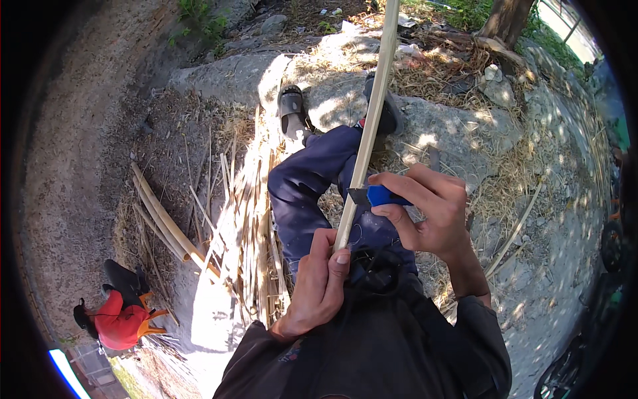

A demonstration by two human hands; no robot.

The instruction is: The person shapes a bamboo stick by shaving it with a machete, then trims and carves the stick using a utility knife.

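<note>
A long, pale strip of wood or bamboo (373,120) rises from my lap and runs up past the top of the view. My left hand (316,286) is closed around its lower end, thumb on top. In my right hand (432,213) is a small knife (385,195) with a blue handle, pinched between thumb and fingers. Its short dark blade meets the right edge of the strip, a little above my left hand. Beneath both hands are my legs in dark blue trousers (302,179).
Left of my legs lies a heap of split strips (256,239), with thicker bamboo poles (159,213) beyond. A person in red (118,319) sits on an orange chair at lower left. Stone slabs (445,133), dry straw and a tree trunk (508,23) lie ahead and right.
</note>
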